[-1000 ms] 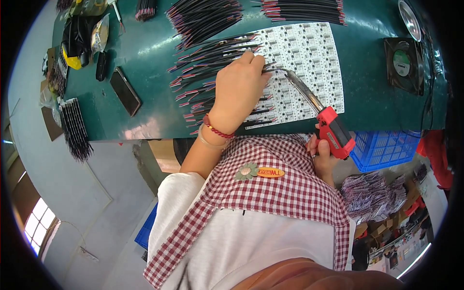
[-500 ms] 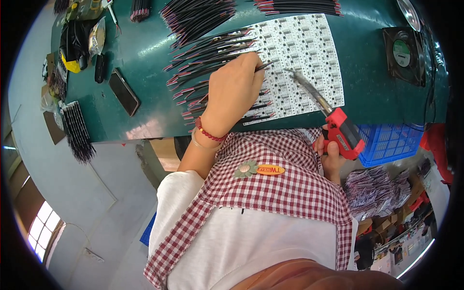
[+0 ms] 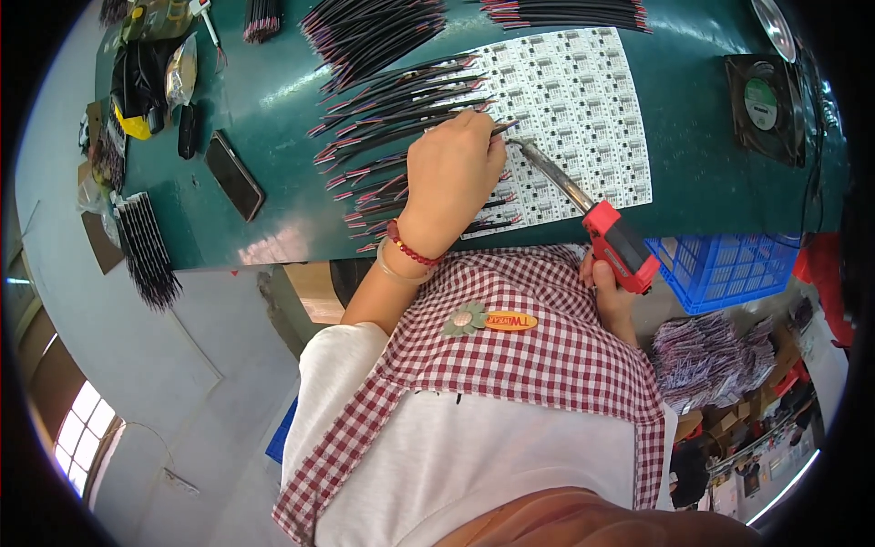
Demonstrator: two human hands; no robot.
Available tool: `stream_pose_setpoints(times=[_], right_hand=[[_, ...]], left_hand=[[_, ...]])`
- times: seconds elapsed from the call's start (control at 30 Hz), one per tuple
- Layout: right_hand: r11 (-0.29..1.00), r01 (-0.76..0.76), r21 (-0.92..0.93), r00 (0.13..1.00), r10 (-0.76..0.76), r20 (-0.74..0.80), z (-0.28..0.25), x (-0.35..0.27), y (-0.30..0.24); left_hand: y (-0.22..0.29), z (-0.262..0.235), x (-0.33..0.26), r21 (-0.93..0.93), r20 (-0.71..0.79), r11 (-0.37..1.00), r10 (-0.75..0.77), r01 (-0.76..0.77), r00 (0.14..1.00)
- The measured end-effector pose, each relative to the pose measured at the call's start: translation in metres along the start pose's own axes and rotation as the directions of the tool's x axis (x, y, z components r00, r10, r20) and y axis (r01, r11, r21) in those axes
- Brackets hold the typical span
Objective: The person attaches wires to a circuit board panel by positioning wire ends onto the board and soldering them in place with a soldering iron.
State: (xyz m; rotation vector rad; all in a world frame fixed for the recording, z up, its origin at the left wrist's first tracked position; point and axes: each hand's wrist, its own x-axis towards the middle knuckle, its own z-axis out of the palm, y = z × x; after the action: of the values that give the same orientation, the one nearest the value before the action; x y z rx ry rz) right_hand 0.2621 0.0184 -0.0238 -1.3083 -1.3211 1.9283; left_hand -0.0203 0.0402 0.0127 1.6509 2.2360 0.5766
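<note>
My left hand (image 3: 456,173), closed, pinches a thin black cable (image 3: 504,128) whose end points right over the white circuit board panel (image 3: 583,100). Rows of small parts cover the panel. In my right hand (image 3: 609,290) is a red and black soldering iron (image 3: 623,248), gripped by its handle. Its metal tip is close beside the end of the cable at the panel; whether they touch I cannot tell. Several black cables (image 3: 365,137) with red and pale wire ends lie in rows across the panel's left side, partly hidden under my left hand.
Bundles of black cables (image 3: 374,36) lie at the far side of the green table (image 3: 283,118). A phone (image 3: 234,176) rests on the left, and a black fan (image 3: 764,108) stands on the right. Below the table's right edge is a blue crate (image 3: 729,273).
The soldering iron has moved left, bringing its tip to the cable end. My left hand has shifted slightly nearer and to the right, still pinching the cable.
</note>
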Motion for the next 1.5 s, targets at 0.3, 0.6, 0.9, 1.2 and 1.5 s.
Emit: stream_pose_setpoints(times=[0.3,0.6,0.9,1.2,1.5], right_hand=[[1.0,0.011,-0.012,1.0,-0.011,0.01,-0.003,-0.001,0.006],[0.993,0.037,0.109,0.999,-0.038,0.013,0.004,-0.002,-0.01],[0.998,0.056,-0.012,0.998,-0.056,0.004,0.007,0.004,-0.004],[0.988,0.092,0.128,0.996,-0.093,0.005,0.006,0.0,-0.014],[0.988,0.053,0.142,0.998,-0.058,0.032,0.01,0.003,-0.018]], left_hand=[[0.004,0.0,0.0,0.0,-0.01,0.999,-0.046,0.046,0.999],[0.005,-0.002,0.0,0.017,-0.007,0.998,-0.053,0.053,0.999],[0.007,0.0,-0.001,0.01,-0.007,0.999,-0.051,0.051,0.999],[0.007,-0.003,-0.001,0.016,0.019,0.998,-0.065,0.064,0.998],[0.007,-0.006,-0.002,0.039,0.021,0.996,-0.076,0.075,0.997]])
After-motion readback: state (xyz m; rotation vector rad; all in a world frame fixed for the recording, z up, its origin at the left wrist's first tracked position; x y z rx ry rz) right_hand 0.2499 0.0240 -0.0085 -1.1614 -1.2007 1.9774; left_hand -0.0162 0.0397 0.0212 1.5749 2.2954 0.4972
